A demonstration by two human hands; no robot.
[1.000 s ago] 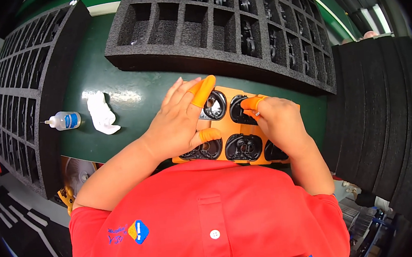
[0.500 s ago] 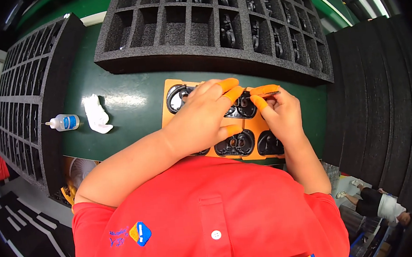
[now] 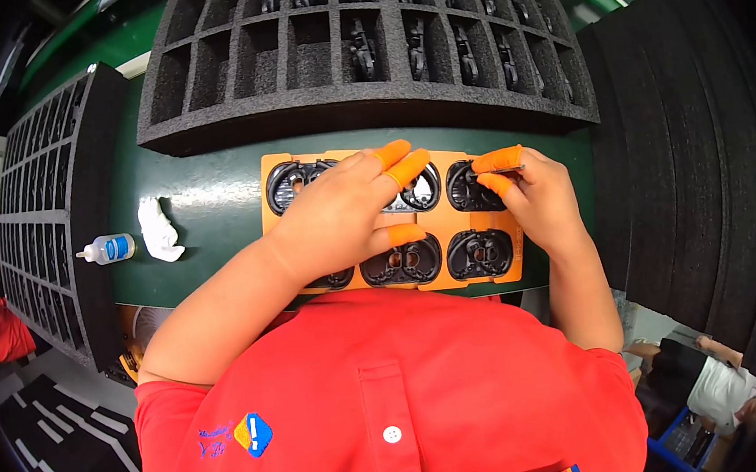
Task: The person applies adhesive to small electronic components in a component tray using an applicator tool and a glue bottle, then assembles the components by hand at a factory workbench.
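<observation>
An orange tray (image 3: 382,279) lies under both hands, with several black goggle-shaped plastic housings in its recesses. My left hand (image 3: 334,199) lies over the tray, palm down, fingers stretched out and the thumb apart. It partly covers the top middle housing (image 3: 423,187). My right hand (image 3: 531,191) pinches a thin dark stick-like tool (image 3: 509,169), whose kind I cannot make out. Those fingertips are at the top right housing (image 3: 464,191) and hide part of it. Orange finger cots cover several fingertips. Two front-row housings, middle (image 3: 403,261) and right (image 3: 480,254), show well.
Beyond the tray stands a grey foam box (image 3: 365,93) with black parts in many compartments. Another compartmented foam box (image 3: 76,181) stands left. A squeeze bottle (image 3: 114,248) and a crumpled white cloth (image 3: 158,230) lie between. Dark foam slabs (image 3: 659,157) stand right.
My right hand has moved rightward from the top middle housing to the top right one, still pinching the thin tool. My left hand stays over the tray. The whole view has shifted.
</observation>
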